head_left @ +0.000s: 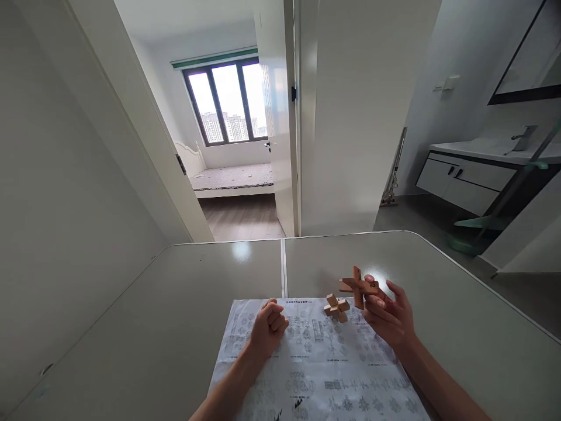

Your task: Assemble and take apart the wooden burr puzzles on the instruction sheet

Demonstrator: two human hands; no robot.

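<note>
My right hand holds a reddish-brown wooden burr puzzle by one of its bars, between thumb and fingers. It is raised over the far right part of the paper sheet, and a small dark mark shows on the gripped bar. Just left of it, a smaller pale wooden burr puzzle stands on the printed sheet, touched by neither hand. My left hand is curled into a fist over the sheet's left side, with nothing seen sticking out of it. Rows of puzzle drawings cover the sheet.
The sheet lies on a pale, glossy table with a seam down its middle and rounded far corners. Beyond its far edge are a doorway to a bed and, at right, a washbasin cabinet. A wall runs along the left.
</note>
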